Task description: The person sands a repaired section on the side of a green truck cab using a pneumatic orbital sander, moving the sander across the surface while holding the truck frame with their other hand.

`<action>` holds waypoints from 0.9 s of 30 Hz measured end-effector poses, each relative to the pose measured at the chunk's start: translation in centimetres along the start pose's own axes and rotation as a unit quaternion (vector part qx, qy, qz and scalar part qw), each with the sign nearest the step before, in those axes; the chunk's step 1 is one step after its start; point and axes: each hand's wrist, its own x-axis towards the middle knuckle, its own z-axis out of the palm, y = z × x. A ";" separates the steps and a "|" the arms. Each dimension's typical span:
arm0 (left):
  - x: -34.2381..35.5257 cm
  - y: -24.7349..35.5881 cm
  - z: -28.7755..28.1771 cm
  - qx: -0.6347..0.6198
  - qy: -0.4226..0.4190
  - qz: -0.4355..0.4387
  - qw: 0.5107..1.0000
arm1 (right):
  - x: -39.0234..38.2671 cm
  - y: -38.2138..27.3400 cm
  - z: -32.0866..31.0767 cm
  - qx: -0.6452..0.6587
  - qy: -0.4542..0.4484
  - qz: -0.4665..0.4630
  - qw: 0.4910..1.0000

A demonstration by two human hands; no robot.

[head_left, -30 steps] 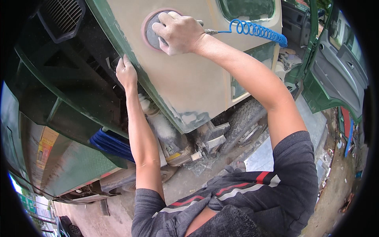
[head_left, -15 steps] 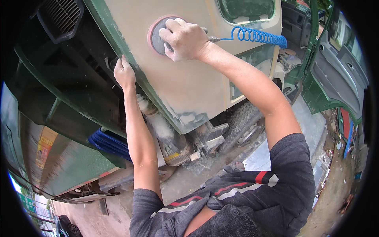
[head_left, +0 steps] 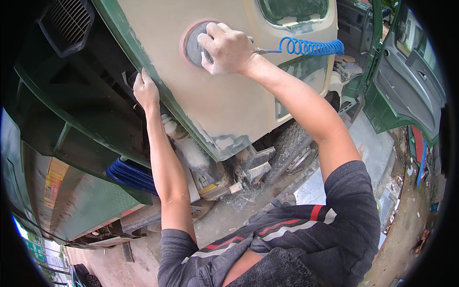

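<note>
My right hand (head_left: pixel 227 49), dusted pale, is wrapped round an air sander whose round disc (head_left: pixel 192 47) lies against the beige-filled side panel (head_left: pixel 196 100) of a green truck cab. A coiled blue air hose (head_left: pixel 313 47) runs off to the right from the tool's metal fitting. To the left, my left hand (head_left: pixel 146 89) is closed on the green rear edge (head_left: pixel 129 43) of the cab, its thumb up along the edge. The fingertips of that hand are hidden behind the edge.
An open green cab door (head_left: pixel 406 86) stands at the right. Below the panel are a tyre (head_left: pixel 291 143) and dusty metal parts (head_left: pixel 253 165). Bundled blue hose (head_left: pixel 131 174) hangs beside my left forearm. A dark vented part (head_left: pixel 67 26) is at the upper left.
The view has shifted slightly, so the panel sits a little further left. Both hands keep their holds; the sander has moved slightly rightward over the panel.
</note>
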 end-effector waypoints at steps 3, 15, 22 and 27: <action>-0.3 1.1 -0.4 0.011 0.012 0.001 1.000 | 3.8 4.4 -0.2 -0.033 0.047 0.166 0.984; 0.3 -0.2 0.3 -0.014 0.013 -0.011 1.000 | 0.3 2.0 -0.6 -0.019 0.009 0.055 0.998; -0.3 0.4 0.8 -0.050 0.035 -0.008 0.998 | 2.5 4.7 0.0 -0.039 0.045 0.163 0.985; 0.0 -0.4 0.6 -0.033 0.030 -0.042 0.998 | -3.2 0.6 -0.4 0.000 -0.021 0.059 0.998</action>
